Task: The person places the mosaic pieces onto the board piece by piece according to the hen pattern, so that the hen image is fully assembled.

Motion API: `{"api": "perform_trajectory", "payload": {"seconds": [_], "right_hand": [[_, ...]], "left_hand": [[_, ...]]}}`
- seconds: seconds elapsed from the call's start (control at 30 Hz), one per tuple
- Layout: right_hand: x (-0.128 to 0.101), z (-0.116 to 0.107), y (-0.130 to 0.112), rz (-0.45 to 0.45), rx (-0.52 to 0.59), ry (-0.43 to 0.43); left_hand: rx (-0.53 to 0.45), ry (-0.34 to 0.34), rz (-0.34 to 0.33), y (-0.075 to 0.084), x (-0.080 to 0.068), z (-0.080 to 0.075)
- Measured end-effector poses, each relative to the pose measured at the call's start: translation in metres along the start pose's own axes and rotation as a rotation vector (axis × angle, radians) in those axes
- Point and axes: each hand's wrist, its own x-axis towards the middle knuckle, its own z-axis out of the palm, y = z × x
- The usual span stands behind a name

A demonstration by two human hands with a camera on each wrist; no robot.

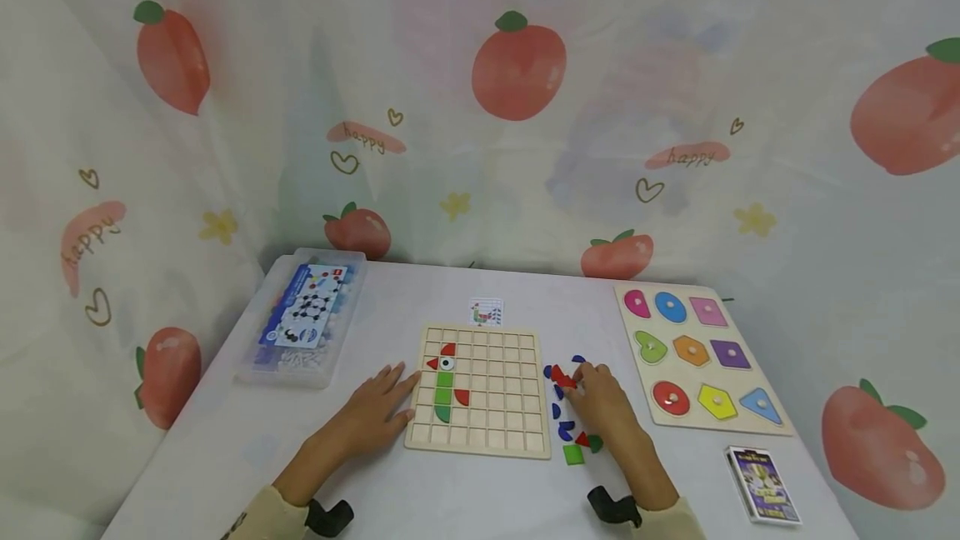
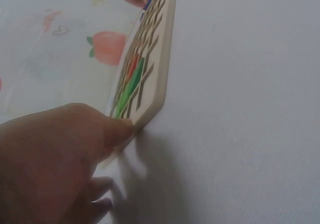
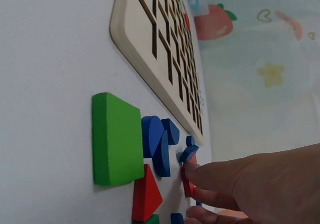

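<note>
A wooden grid board (image 1: 504, 419) lies in the middle of the table. Set in its cells are several red and green pieces, such as a green square (image 1: 444, 396), plus a white piece with an eye (image 1: 447, 363). My left hand (image 1: 372, 412) touches the board's left edge, fingers fairly straight; the left wrist view shows its thumb (image 2: 117, 132) against the rim. Right of the board, my right hand (image 1: 602, 401) pinches a red piece (image 3: 187, 182) between thumb and fingers. Blue pieces (image 3: 152, 136), a red triangle (image 3: 146, 196) and a green square block (image 3: 117, 140) lie close by.
A small pattern card (image 1: 486, 312) lies behind the board. To the left sits a clear plastic case (image 1: 330, 365) with a blue label. On the right are a shape puzzle board (image 1: 660, 369) and a boxed card deck (image 1: 763, 486). A patterned curtain (image 1: 420, 207) hangs behind.
</note>
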Motion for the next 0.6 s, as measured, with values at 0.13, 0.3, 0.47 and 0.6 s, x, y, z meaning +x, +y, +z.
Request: {"api": "perform_trajectory", "payload": {"seconds": [0.13,0.3,0.47,0.6], "right_hand": [[0.0027,-0.001,0.0022,-0.009,0.008,0.013],[0.0062,0.0004,0.0024,-0.027,0.047,0.003],[0.0057,0.0031,0.0051,-0.054,0.074,-0.011],[0.0017,0.0064,0.0105,-0.075,0.094,-0.017]], "left_hand": [[0.002,-0.001,0.002,0.0,0.0008,0.0003],[0.007,0.005,0.003,-0.0021,0.0029,0.0021],[0.013,0.009,0.011,-0.0033,0.004,0.0031],[0.017,0.007,0.007,-0.002,0.0018,0.0023]]}}
